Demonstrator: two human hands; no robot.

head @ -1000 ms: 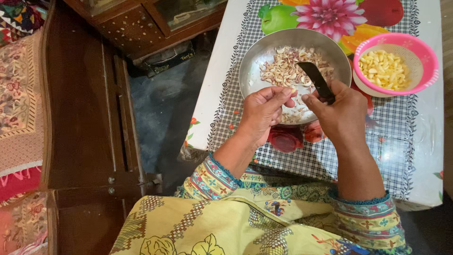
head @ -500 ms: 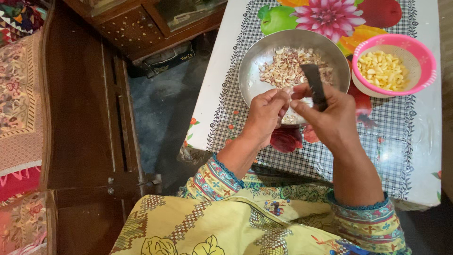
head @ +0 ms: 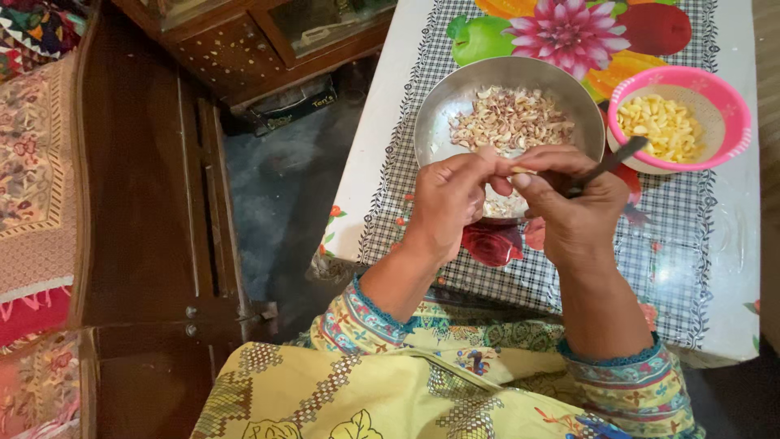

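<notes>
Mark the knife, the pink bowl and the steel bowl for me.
knife (head: pixel 611 159), head view, on the dark blade sticking out past the right hand.
pink bowl (head: pixel 735 102), head view, on its right rim.
steel bowl (head: pixel 435 122), head view, on the bare left inner wall.

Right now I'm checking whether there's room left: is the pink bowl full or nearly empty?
Partly full. The pink bowl holds a heap of pale yellow peeled pieces, with bare inner wall above them.
</notes>
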